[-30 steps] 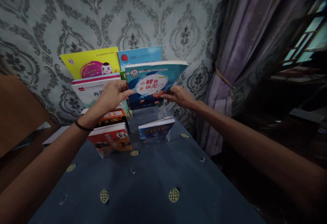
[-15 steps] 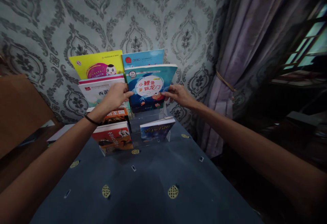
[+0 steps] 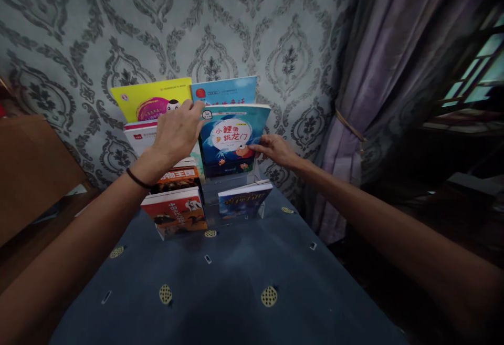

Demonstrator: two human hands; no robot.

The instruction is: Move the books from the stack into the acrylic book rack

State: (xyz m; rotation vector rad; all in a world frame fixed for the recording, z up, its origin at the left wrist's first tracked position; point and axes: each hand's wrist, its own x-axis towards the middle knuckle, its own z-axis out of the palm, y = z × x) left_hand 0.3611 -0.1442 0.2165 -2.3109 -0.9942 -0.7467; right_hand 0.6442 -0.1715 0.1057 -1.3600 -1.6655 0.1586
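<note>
A blue-green picture book (image 3: 224, 158) with a white oval and red title stands upright in the right column of a clear tiered book rack (image 3: 252, 178). My right hand (image 3: 277, 150) pinches its right edge between thumb and fingers. At its upper left corner is my left hand (image 3: 179, 129), fingers curled and thumb by the cover's edge; the exact contact is partly hidden. Behind stands a light blue book (image 3: 226, 89). My left hand covers part of a white book (image 3: 137, 137) and of a yellow book (image 3: 149, 90).
Lower in the rack sit an orange-titled book (image 3: 181, 176), a red-orange book (image 3: 177, 213) and a dark blue book (image 3: 244, 200). The rack stands on a dark blue tablecloth (image 3: 220, 292) against a patterned wall (image 3: 291, 61). A purple curtain (image 3: 334, 177) hangs right; a brown box (image 3: 35, 177) is left.
My left hand has moved up from the book's left edge to its top left corner. The book has sunk slightly lower in the rack. My right hand stays at the right edge.
</note>
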